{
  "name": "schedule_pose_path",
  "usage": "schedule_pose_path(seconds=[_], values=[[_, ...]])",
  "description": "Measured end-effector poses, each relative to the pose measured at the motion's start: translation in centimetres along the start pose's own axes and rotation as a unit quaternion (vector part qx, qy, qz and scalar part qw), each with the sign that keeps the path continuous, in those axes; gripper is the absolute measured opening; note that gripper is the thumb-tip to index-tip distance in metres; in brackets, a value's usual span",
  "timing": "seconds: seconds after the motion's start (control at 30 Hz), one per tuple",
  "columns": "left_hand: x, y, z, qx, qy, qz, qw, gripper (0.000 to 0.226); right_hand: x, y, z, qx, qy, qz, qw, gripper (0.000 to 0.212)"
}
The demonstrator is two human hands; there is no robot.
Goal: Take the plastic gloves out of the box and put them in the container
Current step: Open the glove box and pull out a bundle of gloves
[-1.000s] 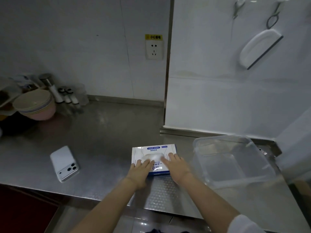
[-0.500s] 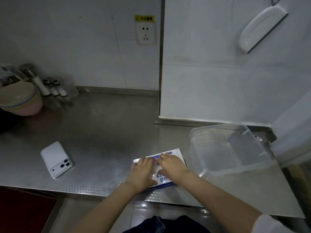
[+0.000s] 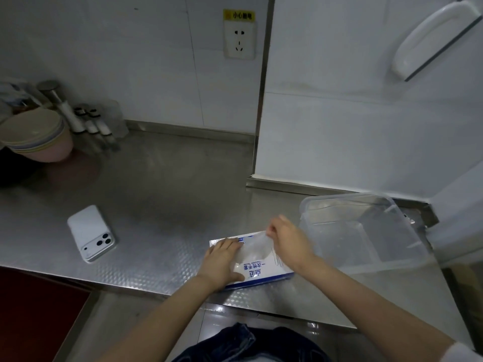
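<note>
So my left hand (image 3: pixel 222 262) lies flat on the box (image 3: pixel 261 273), pinning it to the desk (image 3: pixel 162 205). Right hand (image 3: pixel 290 241) pinches a glove (image 3: pixel 254 248) partway out of it, container (image 3: pixel 347 198) sits just beside.

Left grip (image 3: pixel 222 261): bare hand; uncovered from fingertips to wrist; nail detail too small to tell
Left arm (image 3: pixel 162 317): forearm uncovered along its whole visible length; the upper arm lies outside the view
Right grip (image 3: pixel 290 241): bare hand; uncovered to the wrist
Right arm (image 3: pixel 366 301): forearm uncovered up to the sleeve edge
Right sleeve (image 3: pixel 467 352): white fabric; only the hem shows, at the lower right corner; short or pushed up, cannot tell which
Lower garment (image 3: pixel 248 343): dark blue denim; folded edge with a paler, worn seam; shows at the bottom edge between both arms; cut of garment cannot be told
</note>
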State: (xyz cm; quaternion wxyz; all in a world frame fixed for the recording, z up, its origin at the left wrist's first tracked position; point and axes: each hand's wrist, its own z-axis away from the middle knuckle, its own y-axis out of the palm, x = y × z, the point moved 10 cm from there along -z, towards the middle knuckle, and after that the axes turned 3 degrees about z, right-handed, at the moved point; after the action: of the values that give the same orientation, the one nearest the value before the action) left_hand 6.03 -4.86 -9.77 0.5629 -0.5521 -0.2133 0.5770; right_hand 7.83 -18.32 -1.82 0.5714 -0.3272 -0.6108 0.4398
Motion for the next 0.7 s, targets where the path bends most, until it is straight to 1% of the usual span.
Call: schedule_pose_path(seconds=[0.03, 0.1, 0.13, 0.2, 0.23, 0.27, 0.3, 0.33, 0.4, 0.5, 0.53, 0.57, 0.6, 0.63, 0.67, 0.7], values=[[-0.1, 0.0, 0.0, 0.000, -0.001, 0.001, 1.000, 0.084, -1.2, -0.6, 0.0, -0.007, 0.026, -0.022, 0.999, 0.011], [-0.1, 0.0, 0.0, 0.000, -0.003, -0.002, 1.000, 0.084, -1.6, -0.6, 0.0, 0.011, 0.034, -0.034, 0.999, 0.008], [-0.1, 0.0, 0.0, 0.001, -0.005, -0.003, 1.000, 0.085, -1.4, -0.1, 0.2, 0.036, 0.031, -0.042, 0.998, 0.010], [-0.1, 0.0, 0.0, 0.005, -0.009, -0.003, 1.000, 0.085, -1.2, 1.4, 0.5, 0.090, 0.035, -0.043, 0.994, 0.034], [-0.2, -0.1, 0.0, 0.005, -0.011, -0.005, 1.000, 0.085, -1.3, 1.9, 0.5, 0.104, 0.041, -0.036, 0.993, 0.036], [-0.3, -0.2, 0.0, 0.006, -0.014, -0.006, 1.000, 0.085, -1.2, 2.0, 0.3, 0.101, 0.039, -0.030, 0.994, 0.029], [-0.3, -0.2, 0.1, 0.007, -0.018, -0.007, 1.000, 0.086, -1.2, 1.7, 0.1, 0.090, 0.038, -0.027, 0.995, 0.018], [-0.3, -0.3, 0.1, 0.007, -0.022, -0.007, 1.000, 0.087, -1.3, 1.3, -0.1, 0.076, 0.038, -0.033, 0.996, 0.016], [-0.2, -0.4, 0.2, 0.002, -0.025, -0.006, 1.000, 0.086, -1.5, -0.4, -0.5, 0.040, 0.037, -0.060, 0.997, 0.023], [-0.4, -0.4, 0.3, 0.005, -0.022, -0.012, 1.000, 0.083, -1.7, -5.8, -1.3, -0.074, 0.034, -0.129, 0.988, 0.015], [-0.3, -0.3, 0.3, 0.009, -0.024, -0.013, 1.000, 0.083, -1.8, -7.9, -1.5, -0.106, 0.037, -0.147, 0.983, 0.014], [-0.2, -0.2, 0.2, 0.023, -0.027, -0.011, 0.999, 0.083, -1.8, -9.6, -1.8, -0.124, 0.037, -0.154, 0.980, 0.018], [-0.4, 0.0, 0.2, 0.042, -0.027, -0.009, 0.999, 0.084, -2.0, -10.9, -2.0, -0.127, 0.039, -0.151, 0.980, 0.026], [-0.6, 0.0, 0.1, 0.061, -0.029, 0.006, 0.998, 0.085, -2.2, -11.6, -2.2, -0.114, 0.044, -0.139, 0.983, 0.032], [-0.8, -0.3, 0.0, 0.073, -0.031, 0.041, 0.996, 0.085, -2.6, -11.7, -2.3, -0.087, 0.053, -0.134, 0.986, 0.031], [-1.3, -1.1, -0.1, 0.073, -0.041, 0.112, 0.990, 0.084, -3.1, -11.4, -2.3, -0.055, 0.060, -0.149, 0.985, 0.024]])
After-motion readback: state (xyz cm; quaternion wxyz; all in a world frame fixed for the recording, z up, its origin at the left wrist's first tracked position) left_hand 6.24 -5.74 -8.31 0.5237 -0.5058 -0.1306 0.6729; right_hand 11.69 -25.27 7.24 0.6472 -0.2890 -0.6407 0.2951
